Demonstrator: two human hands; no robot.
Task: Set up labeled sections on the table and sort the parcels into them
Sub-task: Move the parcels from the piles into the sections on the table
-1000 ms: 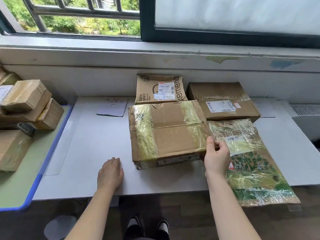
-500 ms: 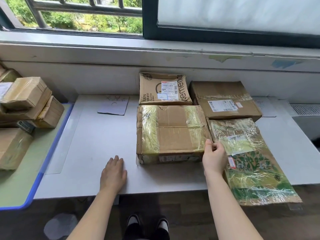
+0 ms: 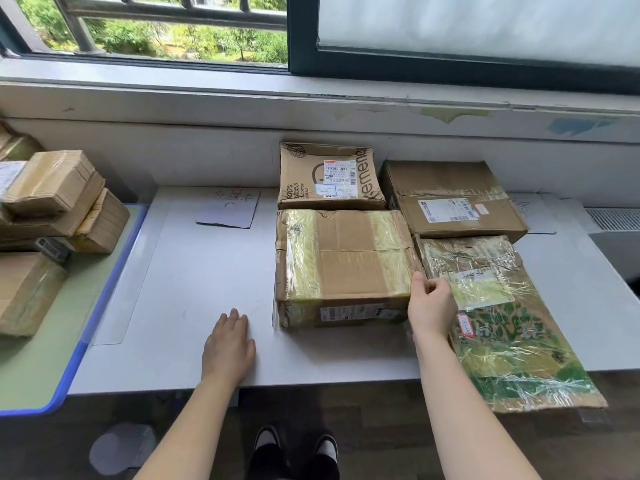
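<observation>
A taped cardboard parcel point(image 3: 346, 265) lies flat on the white table point(image 3: 207, 271), squared up behind a printed box point(image 3: 329, 174). My right hand point(image 3: 431, 304) holds its near right corner, thumb against the edge and fingers curled. My left hand point(image 3: 228, 344) rests flat on the table, left of the parcel, touching no parcel. A plain brown box point(image 3: 450, 199) and a flat green-printed parcel point(image 3: 502, 323) wrapped in film lie to the right. A paper label point(image 3: 228, 207) with handwriting sits at the back left; another label point(image 3: 530, 213) shows at the back right.
A stack of brown parcels point(image 3: 52, 216) stands on a green, blue-edged table point(image 3: 52, 358) at the left. A window sill and wall run behind the table. The green-printed parcel overhangs the table's front edge. My feet show on the dark floor below.
The taped parcel, tilted and raised at first, has turned square and come down flat on the table. My right hand stayed at its near right corner. My left hand barely moved.
</observation>
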